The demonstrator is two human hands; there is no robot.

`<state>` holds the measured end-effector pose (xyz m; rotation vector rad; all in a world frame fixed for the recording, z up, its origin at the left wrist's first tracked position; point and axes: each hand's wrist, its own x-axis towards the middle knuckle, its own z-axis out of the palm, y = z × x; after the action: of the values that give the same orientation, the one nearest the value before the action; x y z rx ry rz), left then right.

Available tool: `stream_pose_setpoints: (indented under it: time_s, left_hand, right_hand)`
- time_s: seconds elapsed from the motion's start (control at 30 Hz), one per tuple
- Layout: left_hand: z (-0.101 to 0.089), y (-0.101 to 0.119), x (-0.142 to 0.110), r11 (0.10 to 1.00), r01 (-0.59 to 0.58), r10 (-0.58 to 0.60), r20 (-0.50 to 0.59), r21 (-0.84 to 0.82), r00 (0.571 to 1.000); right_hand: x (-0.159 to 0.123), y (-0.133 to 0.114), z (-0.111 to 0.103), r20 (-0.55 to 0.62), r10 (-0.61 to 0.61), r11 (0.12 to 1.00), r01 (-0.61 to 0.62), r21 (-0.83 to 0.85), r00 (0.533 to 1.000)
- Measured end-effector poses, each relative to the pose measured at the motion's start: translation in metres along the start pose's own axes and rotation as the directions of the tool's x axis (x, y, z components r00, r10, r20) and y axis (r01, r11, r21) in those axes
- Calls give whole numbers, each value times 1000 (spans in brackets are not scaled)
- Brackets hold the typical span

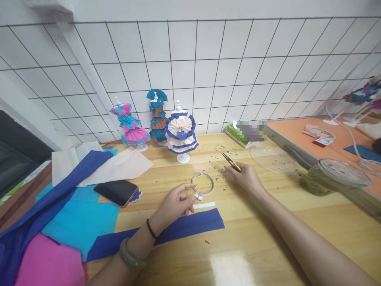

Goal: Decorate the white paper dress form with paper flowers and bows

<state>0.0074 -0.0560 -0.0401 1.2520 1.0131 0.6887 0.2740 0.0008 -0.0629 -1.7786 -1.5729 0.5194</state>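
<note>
My left hand [180,200] rests by a nearly used-up roll of tape [213,183], its index finger stretched to the roll's left rim and the other fingers loosely curled. It seems to hold nothing. Just below it lie a white strip [205,205] and a long dark blue crepe paper strip [205,222]. In my right hand [245,176] is a pair of small yellow-and-black thread snips [231,162], closed in the fingers with the pointed tips towards the back left. A small white piece [199,196] sits at the roll's near edge.
Three small dress forms in crepe paper, pink [133,133], teal-brown [157,119] and blue-white [181,133], stand by the wall. A phone [116,192] lies beside coloured paper sheets [80,222]. At right are a clear round lid [272,159], a jar [327,178] and a green pack [238,135].
</note>
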Motion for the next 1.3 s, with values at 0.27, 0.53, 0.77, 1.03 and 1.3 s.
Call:
stream_pose_setpoints:
  time_s: [0.27, 0.53, 0.77, 1.03, 1.3]
  left_hand:
    - [-2, -7, 4, 1000, 16, -15, -68, 15, 998]
    - [-4, -6, 6, 998, 3, -10, -127, -56, 992]
    - [-6, -1, 5, 989, -41, 11, -200, -145, 980]
    - [-3, 5, 4, 992, -101, 73, -307, -77, 949]
    - [2, 7, 4, 991, -126, 107, -307, -42, 946]
  right_hand:
    - [-29, -43, 1, 226, -263, 961, 235, 145, 938]
    - [-50, -66, 5, 476, -406, 899, 436, 53, 780]
    - [-50, -65, 5, 547, -412, 872, 489, 6, 729]
    - [-50, -64, 8, 525, -395, 862, 502, -72, 754]
    - [-51, -65, 10, 516, -385, 865, 494, -86, 765]
